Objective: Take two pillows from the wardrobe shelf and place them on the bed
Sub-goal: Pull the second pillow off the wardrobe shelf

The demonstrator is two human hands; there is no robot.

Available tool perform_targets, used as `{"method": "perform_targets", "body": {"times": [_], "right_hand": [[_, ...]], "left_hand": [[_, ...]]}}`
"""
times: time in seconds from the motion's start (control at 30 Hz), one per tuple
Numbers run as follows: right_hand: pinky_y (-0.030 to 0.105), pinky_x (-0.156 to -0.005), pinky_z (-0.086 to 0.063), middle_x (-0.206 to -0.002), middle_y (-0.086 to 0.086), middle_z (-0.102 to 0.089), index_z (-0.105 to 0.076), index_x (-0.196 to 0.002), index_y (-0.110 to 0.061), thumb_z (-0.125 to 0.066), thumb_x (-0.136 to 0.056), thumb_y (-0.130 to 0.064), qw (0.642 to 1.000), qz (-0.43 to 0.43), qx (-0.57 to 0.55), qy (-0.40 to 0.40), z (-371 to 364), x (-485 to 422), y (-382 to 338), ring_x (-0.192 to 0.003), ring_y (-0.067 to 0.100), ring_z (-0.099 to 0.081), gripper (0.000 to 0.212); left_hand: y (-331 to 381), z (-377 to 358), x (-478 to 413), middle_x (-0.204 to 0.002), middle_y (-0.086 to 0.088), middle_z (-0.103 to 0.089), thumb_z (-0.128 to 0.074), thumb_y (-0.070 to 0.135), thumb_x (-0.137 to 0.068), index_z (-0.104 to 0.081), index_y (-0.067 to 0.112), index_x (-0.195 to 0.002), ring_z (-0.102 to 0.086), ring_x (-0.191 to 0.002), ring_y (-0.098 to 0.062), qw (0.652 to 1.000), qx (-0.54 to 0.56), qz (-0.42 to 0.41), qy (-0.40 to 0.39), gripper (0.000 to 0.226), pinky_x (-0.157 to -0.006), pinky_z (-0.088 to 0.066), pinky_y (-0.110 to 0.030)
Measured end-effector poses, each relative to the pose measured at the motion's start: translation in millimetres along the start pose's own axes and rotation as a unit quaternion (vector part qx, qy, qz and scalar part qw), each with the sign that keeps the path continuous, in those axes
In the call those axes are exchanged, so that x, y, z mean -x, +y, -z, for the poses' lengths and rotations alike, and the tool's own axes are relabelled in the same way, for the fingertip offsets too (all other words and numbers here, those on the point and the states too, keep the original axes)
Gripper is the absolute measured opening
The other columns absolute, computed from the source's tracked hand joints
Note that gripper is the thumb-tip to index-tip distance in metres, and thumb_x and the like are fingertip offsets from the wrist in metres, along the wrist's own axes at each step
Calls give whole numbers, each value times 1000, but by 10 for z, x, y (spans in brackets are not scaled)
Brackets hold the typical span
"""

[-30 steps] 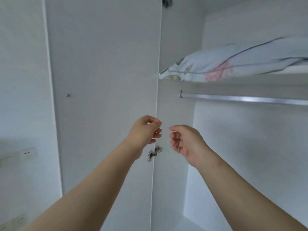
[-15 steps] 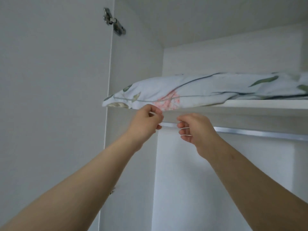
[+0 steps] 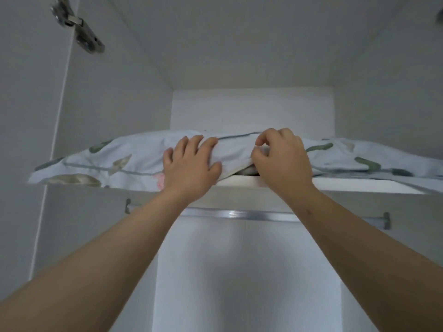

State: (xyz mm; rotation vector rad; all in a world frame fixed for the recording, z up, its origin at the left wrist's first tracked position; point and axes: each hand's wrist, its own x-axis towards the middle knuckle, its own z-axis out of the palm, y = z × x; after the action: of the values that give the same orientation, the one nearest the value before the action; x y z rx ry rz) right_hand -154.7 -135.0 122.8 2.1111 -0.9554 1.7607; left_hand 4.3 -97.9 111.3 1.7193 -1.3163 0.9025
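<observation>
A pale blue pillow (image 3: 134, 153) printed with green leaves and a pink flower lies along the white wardrobe shelf (image 3: 347, 186), its left end hanging over the front edge. The same fabric runs on to the right (image 3: 359, 159); I cannot tell whether that is a second pillow. My left hand (image 3: 189, 164) rests flat on top of the pillow near its middle, fingers spread. Just to its right, my right hand (image 3: 281, 159) pinches a fold of the fabric with curled fingers, lifting the edge off the shelf. Something darker shows in the gap under that edge.
A metal hanging rail (image 3: 239, 215) runs under the shelf. The open wardrobe door (image 3: 26, 116) stands at the left with a metal hinge (image 3: 80, 32) near its top. White side walls and the wardrobe ceiling close in the shelf compartment.
Both hands have risen from below the shelf edge onto the pillow. The left one now lies on it and the right one has taken hold of the fabric. My view has tilted further up.
</observation>
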Motion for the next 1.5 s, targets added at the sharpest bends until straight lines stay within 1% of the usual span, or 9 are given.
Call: {"method": "perform_targets", "body": {"times": [0.17, 0.3, 0.4, 0.67, 0.9, 1.07, 1.23, 1.37, 1.5], "right_hand": [[44, -101, -24, -137, 6, -43, -46, -124, -24, -47, -81, -48, 979, 2, 186, -88, -193, -158, 97, -125, 30, -33, 49], [42, -100, -26, -132, 1, -49, -47, -123, -30, -43, -82, -60, 974, 29, 167, -147, -224, -173, 31, -122, 26, -39, 50], [39, -100, -25, -129, -5, -53, -51, -118, -35, -45, -82, -58, 975, 40, 143, -167, -180, -130, 4, -121, 22, -41, 43], [40, -91, -37, -105, 0, -68, -65, -97, -26, -38, -90, -26, 979, 13, 116, -167, -175, -11, -79, -103, 28, -54, 29], [34, -75, -30, -77, -3, -52, -46, -69, -20, -38, -92, -38, 969, -4, 136, -208, -147, -31, -117, -89, 26, -47, 30], [40, -86, -35, -103, 15, -65, -58, -94, -10, -24, -98, -35, 969, 21, 206, -137, -242, -2, -177, -100, 33, -55, 42], [38, -81, -41, -103, 16, -67, -62, -97, -9, -21, -99, -40, 975, 9, 158, -155, -213, -28, -212, -98, 35, -59, 51], [33, -69, -38, -73, 8, -55, -46, -58, -17, -29, -97, -39, 986, 12, 87, -140, -56, -97, -237, -83, 33, -57, 47], [31, -62, -35, -53, 3, -41, -34, -47, -13, -43, -91, -33, 985, -9, 8, -172, 241, -235, -251, -66, 27, -46, 49]], "left_hand": [[-237, 114, -236, -140, -5, -47, -52, 25, -82, -11, 33, -144, -38, -131, -30, 996, 19, 72, -56, 75, -108, -22, -45], [-496, 154, -303, -123, -5, -62, -52, 9, -80, -56, 29, -117, -51, -117, -30, 993, 38, 103, -52, 43, -99, -34, -39], [-628, 166, -311, -107, -7, -69, -59, 11, -78, -65, 26, -94, -59, -102, -31, 988, 92, 121, -30, 22, -80, -44, -33], [-730, 134, -62, -113, -9, -64, -38, 19, -93, -60, 17, -107, -56, -103, -33, 998, 52, 6, 33, 27, -77, -41, -36], [-734, 175, -4, -108, -18, -59, -30, 34, -98, -56, 6, -102, -52, -100, -39, 998, -17, -63, 18, 39, -83, -40, -41], [-713, 209, -42, -103, -15, -61, -29, 37, -97, -58, 8, -95, -55, -100, -35, 998, -9, -62, 1, 41, -79, -41, -39], [-734, 252, -62, -102, -14, -61, -31, 39, -96, -51, 14, -78, -57, -99, -34, 998, 11, -58, -38, 37, -79, -41, -38], [-694, 411, -84, -83, -9, -58, -34, 38, -96, -51, 15, -73, -57, -91, -32, 996, 14, -90, -18, 37, -69, -36, -35], [-566, 719, -79, -58, 4, -46, -37, 37, -95, -36, 29, -64, -46, -64, -27, 986, 103, -126, 31, 32, -61, -33, -34]]}}
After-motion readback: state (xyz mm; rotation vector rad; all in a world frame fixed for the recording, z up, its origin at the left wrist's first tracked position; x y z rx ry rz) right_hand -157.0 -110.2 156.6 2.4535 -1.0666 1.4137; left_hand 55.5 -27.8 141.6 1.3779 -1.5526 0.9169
